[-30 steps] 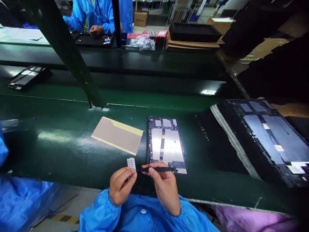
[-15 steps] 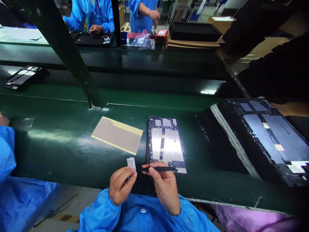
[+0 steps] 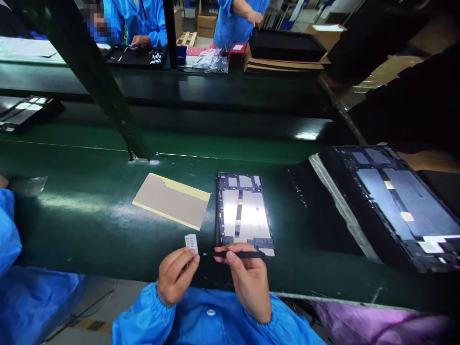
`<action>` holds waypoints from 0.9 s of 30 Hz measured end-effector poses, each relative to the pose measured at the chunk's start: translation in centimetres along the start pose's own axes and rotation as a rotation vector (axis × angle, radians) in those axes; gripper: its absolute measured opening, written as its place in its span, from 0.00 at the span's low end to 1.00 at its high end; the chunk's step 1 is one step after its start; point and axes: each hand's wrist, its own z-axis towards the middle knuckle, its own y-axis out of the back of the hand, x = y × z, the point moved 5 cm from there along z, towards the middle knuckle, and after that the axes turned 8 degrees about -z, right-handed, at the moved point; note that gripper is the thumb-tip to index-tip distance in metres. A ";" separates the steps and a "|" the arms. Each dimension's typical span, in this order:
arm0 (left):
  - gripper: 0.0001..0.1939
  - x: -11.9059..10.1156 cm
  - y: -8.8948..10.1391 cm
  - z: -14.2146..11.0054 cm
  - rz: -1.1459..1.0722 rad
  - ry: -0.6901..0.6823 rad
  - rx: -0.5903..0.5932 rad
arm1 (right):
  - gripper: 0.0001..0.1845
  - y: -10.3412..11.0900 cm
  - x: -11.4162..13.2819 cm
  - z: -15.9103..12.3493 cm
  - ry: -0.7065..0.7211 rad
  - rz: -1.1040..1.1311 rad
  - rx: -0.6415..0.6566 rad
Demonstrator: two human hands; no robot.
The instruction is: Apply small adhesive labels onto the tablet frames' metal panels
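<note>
My left hand [image 3: 177, 276] pinches a small white sheet of grey stickers [image 3: 191, 243] between thumb and fingers. Black tweezers [image 3: 247, 254] lie across the fingers of my right hand [image 3: 250, 283], gripped between thumb and fingers. Their tip points left, a short gap from the sheet, with a tiny pale piece at the end, too small to make out. Just beyond my right hand an opened tablet housing [image 3: 251, 211] with a silvery inside lies on the green bench [image 3: 108, 239]. To its left rests a grey-brown sheet with yellow edges [image 3: 171, 202].
More opened tablet housings lie at the right [image 3: 406, 201] on black material and at the far left [image 3: 27, 112]. A dark slanted post [image 3: 104, 91] rises from the bench. Co-workers in blue stand beyond; a blue sleeve [image 3: 7, 230] shows at left.
My right hand has drawn the tweezers' tip slightly right, away from the sticker sheet. The view has shifted a little. Across the bench, a co-worker's hand has moved toward the black trays.
</note>
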 end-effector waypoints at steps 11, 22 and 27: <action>0.11 -2.6 -4.8 3.1 -0.183 0.154 0.312 | 0.12 11.2 1.9 -0.3 0.072 -0.406 -0.270; 0.05 -3.5 -10.5 3.8 -0.298 0.132 0.419 | 0.12 10.7 1.3 0.2 0.096 -0.517 -0.239; 0.05 -3.7 -10.3 4.3 -0.302 0.120 0.400 | 0.12 10.7 1.3 0.3 0.094 -0.531 -0.230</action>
